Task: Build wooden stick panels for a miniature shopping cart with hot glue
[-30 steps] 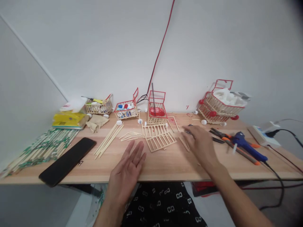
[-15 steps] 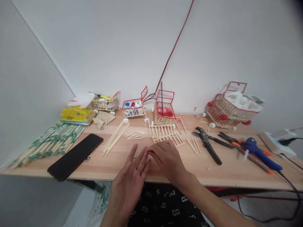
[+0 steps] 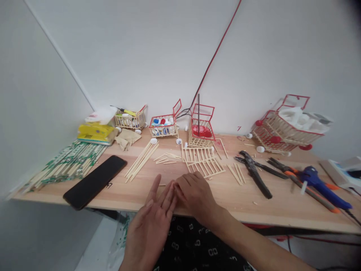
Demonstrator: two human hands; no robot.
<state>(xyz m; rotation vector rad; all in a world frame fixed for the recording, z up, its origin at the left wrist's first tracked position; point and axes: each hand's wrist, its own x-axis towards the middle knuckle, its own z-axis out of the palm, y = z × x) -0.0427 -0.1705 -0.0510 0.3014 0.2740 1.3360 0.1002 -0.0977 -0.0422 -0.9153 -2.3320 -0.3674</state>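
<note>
My left hand [image 3: 150, 222] is open, palm up, with its fingers stretched out above the table's front edge. The bent fingers of my right hand [image 3: 197, 195] are pinched together against the left fingertips; what they hold, if anything, is hidden. A short stick piece [image 3: 162, 184] lies just beyond the left fingers. Past the hands are a flat lattice of wooden sticks [image 3: 207, 167], some short cut sticks [image 3: 166, 158] and a bundle of longer sticks [image 3: 142, 160].
Small stick-built carts [image 3: 200, 141] with red trim stand along the wall, a larger one [image 3: 287, 130] at right. Pliers [image 3: 255, 175], a blue glue gun [image 3: 321, 184] and a power strip [image 3: 338, 173] lie right. A phone [image 3: 96, 180] and wrapped chopsticks [image 3: 64, 163] lie left.
The view has shifted slightly, so the table's things appear further right. My right fingers stay at the left fingertips, and the left fingers lie a little closer together.
</note>
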